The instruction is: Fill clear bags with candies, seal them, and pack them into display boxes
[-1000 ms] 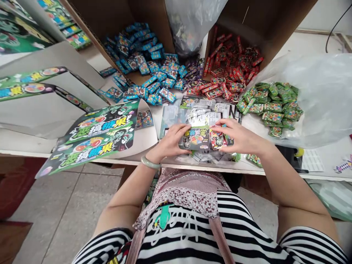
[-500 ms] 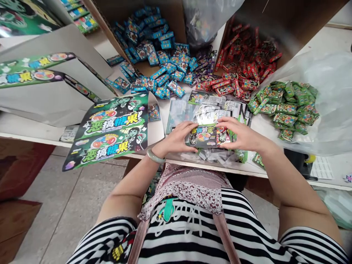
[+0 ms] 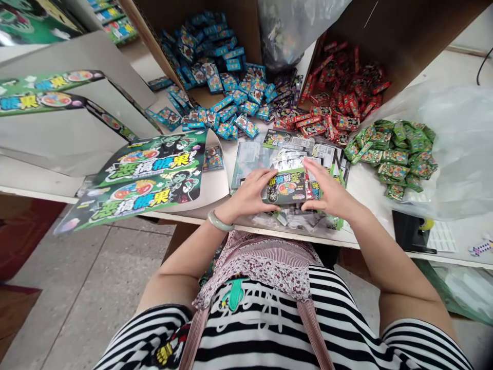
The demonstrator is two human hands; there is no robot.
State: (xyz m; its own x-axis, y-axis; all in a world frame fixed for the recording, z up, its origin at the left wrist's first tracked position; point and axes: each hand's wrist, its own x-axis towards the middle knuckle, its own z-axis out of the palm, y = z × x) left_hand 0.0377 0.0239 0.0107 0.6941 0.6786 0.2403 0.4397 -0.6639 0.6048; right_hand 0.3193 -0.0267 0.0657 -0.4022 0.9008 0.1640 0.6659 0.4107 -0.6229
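Note:
My left hand (image 3: pixel 250 194) and my right hand (image 3: pixel 327 187) grip the edges of a black candy packet with a colourful printed front (image 3: pixel 285 186). The right fingers stand upright against its right side, partly covering a red packet behind it (image 3: pixel 315 189). Just beyond my hands lies a loose stack of shiny printed packets (image 3: pixel 292 154). Below them, a clear plastic bag of silvery pieces (image 3: pixel 296 221) sits at the table's front edge. Mounds of blue packets (image 3: pixel 208 87), red packets (image 3: pixel 342 92) and green packets (image 3: pixel 393 154) spread around this spot.
Brown cardboard dividers (image 3: pixel 385 31) separate the piles at the back. Large green printed cards (image 3: pixel 150 172) lie at the left, overhanging the white table edge (image 3: pixel 269 231). A clear plastic bag (image 3: pixel 458 149) lies at the right, near a black tape dispenser (image 3: pixel 410 231).
My right hand has turned more upright and now covers more of the red packet. The black packet has shifted slightly up, and the whole view has shifted a little.

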